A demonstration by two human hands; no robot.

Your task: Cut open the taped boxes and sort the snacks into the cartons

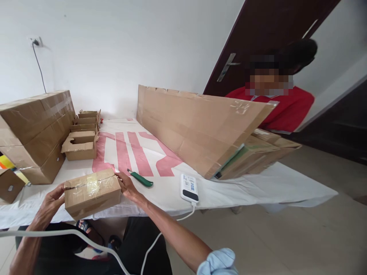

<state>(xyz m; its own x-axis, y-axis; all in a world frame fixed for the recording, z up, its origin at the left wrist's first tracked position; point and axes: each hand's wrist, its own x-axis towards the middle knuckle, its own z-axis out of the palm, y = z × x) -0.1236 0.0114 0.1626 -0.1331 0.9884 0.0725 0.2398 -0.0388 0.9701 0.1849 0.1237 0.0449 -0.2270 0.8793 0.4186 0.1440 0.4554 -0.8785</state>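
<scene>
Left hand, right hand holding taped box, contents hidden

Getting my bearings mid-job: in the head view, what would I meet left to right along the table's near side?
Small box at the left edge, left hand, taped box, right hand, green cutter, white device with cable.

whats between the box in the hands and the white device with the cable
Between the box and the white device, the head view shows the right hand on the box, then the green cutter lying on the cloth.
</scene>
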